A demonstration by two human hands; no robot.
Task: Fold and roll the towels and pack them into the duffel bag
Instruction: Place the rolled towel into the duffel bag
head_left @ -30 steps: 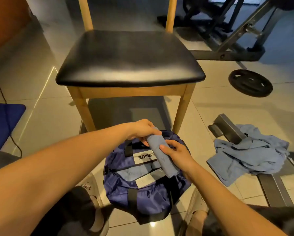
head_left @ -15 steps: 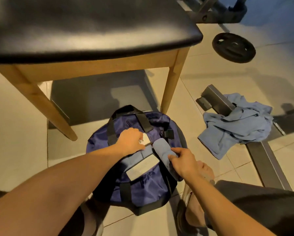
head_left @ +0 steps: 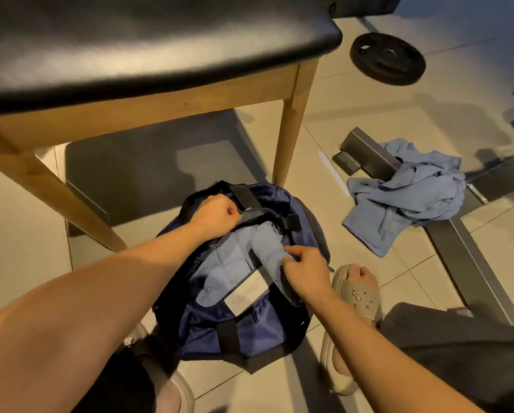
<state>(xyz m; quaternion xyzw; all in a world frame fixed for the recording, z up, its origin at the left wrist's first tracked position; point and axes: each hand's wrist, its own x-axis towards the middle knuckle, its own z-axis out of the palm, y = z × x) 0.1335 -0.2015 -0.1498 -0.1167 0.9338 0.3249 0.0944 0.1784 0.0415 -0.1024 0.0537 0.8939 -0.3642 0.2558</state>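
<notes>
A navy duffel bag (head_left: 220, 329) lies open on the tiled floor between my feet. My left hand (head_left: 217, 214) grips the far edge of the bag's opening and holds it back. My right hand (head_left: 305, 271) holds a rolled light-blue towel (head_left: 269, 248) that lies inside the opening. Another light-blue towel (head_left: 220, 272) rests in the bag to its left, partly under a white label. A loose pile of light-blue towels (head_left: 404, 195) sits crumpled on the floor to the right, draped over a metal bar.
A wooden chair with a black seat (head_left: 148, 46) stands over the far side of the bag, one leg (head_left: 291, 135) close to it. A black weight plate (head_left: 387, 62) and grey metal frame bars (head_left: 470, 260) lie at right. My sandalled foot (head_left: 357, 290) is beside the bag.
The view has dropped closer to the bag. My left hand moved from the bag's middle to its far edge and pulled it open. My right hand pushed the rolled towel down into the bag.
</notes>
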